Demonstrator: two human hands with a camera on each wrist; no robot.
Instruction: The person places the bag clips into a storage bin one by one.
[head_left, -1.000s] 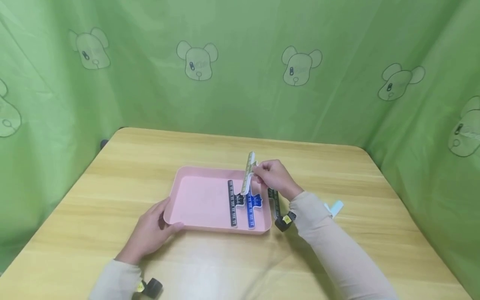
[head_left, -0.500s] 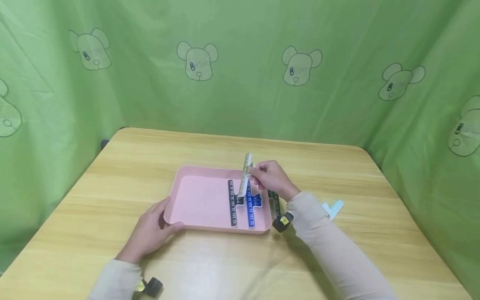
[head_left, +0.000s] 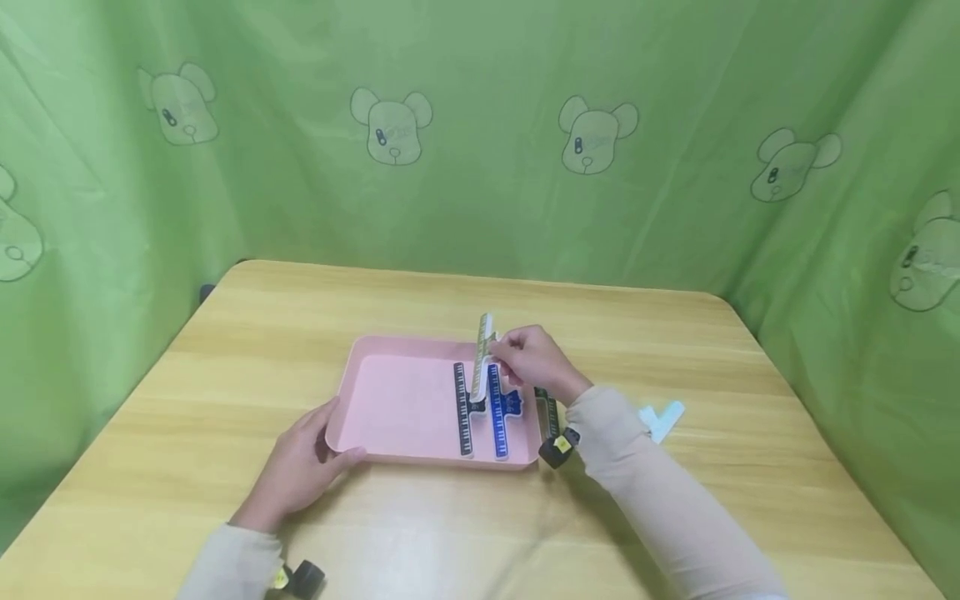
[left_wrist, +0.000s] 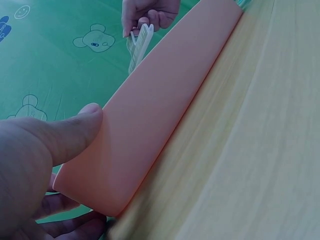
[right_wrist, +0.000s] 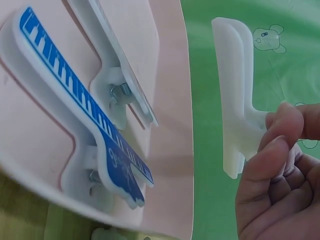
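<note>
My right hand point(head_left: 531, 360) pinches a gold-and-white clip point(head_left: 482, 358) with a piano-key pattern by its handle, holding it tilted over the right part of the pink tray point(head_left: 397, 400). Its white edge point(right_wrist: 232, 90) faces the right wrist camera. Below it, a black piano-key clip point(head_left: 463, 417) and a blue one point(head_left: 498, 417) lie side by side in the tray. My left hand point(head_left: 300, 458) grips the tray's near left corner, the thumb point(left_wrist: 82, 127) at the rim and the fingers around the outside.
A dark green piano-key clip point(head_left: 552, 412) lies on the table just right of the tray, partly hidden by the right wrist and its camera point(head_left: 558, 448). Farther right is a light blue clip point(head_left: 663, 419). A green curtain point(head_left: 487, 217) surrounds the wooden table point(head_left: 420, 533).
My right hand has moved slightly left and down with the gold clip, which now hangs between the black and blue clips. The left hand and tray stay in place.
</note>
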